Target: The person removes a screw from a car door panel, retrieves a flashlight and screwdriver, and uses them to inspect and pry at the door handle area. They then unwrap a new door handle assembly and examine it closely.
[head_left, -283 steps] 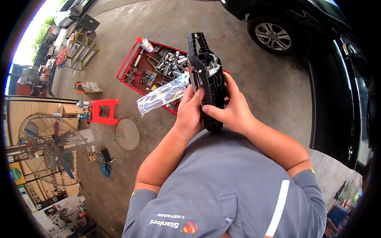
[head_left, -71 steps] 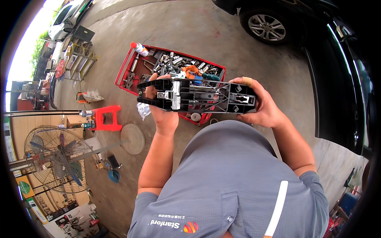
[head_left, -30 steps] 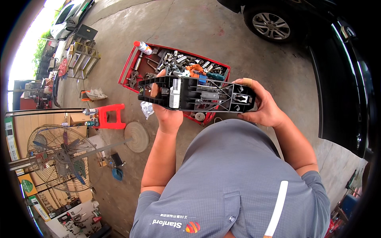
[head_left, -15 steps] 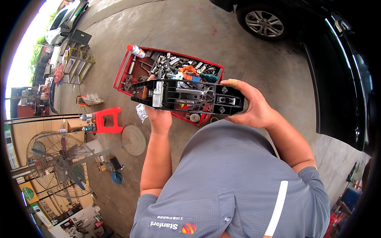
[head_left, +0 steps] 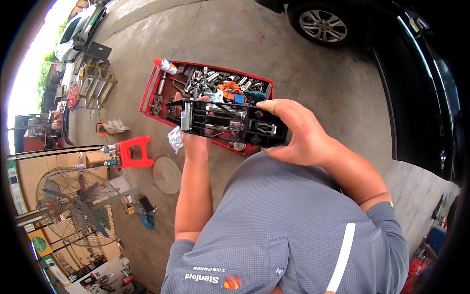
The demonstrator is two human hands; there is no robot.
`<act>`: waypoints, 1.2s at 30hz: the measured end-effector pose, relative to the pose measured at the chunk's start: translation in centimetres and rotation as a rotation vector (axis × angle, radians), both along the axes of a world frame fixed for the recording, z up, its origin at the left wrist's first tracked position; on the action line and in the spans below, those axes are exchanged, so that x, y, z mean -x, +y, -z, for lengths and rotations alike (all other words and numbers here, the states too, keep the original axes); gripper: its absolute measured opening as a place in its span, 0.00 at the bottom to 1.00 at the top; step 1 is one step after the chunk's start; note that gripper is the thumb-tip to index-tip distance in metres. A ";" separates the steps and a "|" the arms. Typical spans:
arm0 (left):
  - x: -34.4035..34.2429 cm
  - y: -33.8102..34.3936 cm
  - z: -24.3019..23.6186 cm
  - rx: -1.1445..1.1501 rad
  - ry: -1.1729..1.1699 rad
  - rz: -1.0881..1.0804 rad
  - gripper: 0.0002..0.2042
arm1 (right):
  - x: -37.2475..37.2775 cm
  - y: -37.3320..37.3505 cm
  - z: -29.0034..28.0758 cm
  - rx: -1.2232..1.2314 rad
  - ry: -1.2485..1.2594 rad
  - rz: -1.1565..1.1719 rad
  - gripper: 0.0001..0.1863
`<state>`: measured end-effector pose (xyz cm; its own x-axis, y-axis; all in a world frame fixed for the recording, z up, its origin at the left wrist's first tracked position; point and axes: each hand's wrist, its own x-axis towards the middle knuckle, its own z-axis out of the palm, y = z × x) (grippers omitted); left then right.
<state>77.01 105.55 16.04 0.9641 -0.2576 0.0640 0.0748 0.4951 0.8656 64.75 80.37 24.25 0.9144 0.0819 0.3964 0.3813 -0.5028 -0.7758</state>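
Observation:
Held across in front of my chest is a long black ribbed plastic frame (head_left: 198,126) with a metal cylinder-like piece at its left end and metal rods inside; its exact kind I cannot tell. My left hand (head_left: 195,142) supports it from beneath near the left end, fingertips showing past its far edge. Around the right end, my right hand (head_left: 298,132) grips with the thumb on the near side and fingers on the far side. Beneath the frame stands a red tool tray (head_left: 145,93), partly hidden, holding many metal sockets (head_left: 213,77), an orange cloth (head_left: 229,90) and a spray can (head_left: 169,66).
A red plastic stool (head_left: 134,153) and a caged fan (head_left: 76,201) are at the left. Crumpled silver wrapping (head_left: 175,139) lies beside the tray. A black car with its door (head_left: 416,108) open stands at the right. Metal shelving (head_left: 95,83) is far left.
Both hands still hold the black plastic frame. Its right end has shifted left and the frame has tilted, now showing more obliquely. The right hand has moved left with it.

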 end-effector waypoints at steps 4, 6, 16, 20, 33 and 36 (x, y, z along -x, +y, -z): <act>-0.6 -0.6 1.1 0.017 0.050 0.016 0.37 | -0.4 1.2 -0.2 0.057 -0.027 0.034 0.35; -0.6 -0.8 0.8 0.044 0.111 0.001 0.34 | -0.4 1.3 -0.2 0.059 -0.016 0.046 0.35; -1.0 -0.7 1.6 0.021 0.063 -0.162 0.24 | -0.3 1.3 0.9 -0.041 0.031 0.069 0.35; -1.5 0.3 1.1 -0.487 -0.443 -0.256 0.24 | 0.3 1.0 1.3 -0.159 0.129 0.054 0.36; -1.6 1.6 -2.6 -0.731 -0.778 -0.360 0.41 | 1.9 0.2 3.1 -0.375 0.136 -0.017 0.41; -1.5 1.5 -2.0 -0.587 -0.691 -0.329 0.42 | 2.1 0.1 3.3 -0.358 0.098 -0.014 0.42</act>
<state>78.52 107.04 18.08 0.7918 -0.1530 0.5913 -0.6091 -0.1254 0.7831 62.69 80.48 20.99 0.9493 -0.0331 0.3128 0.3014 -0.1885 -0.9347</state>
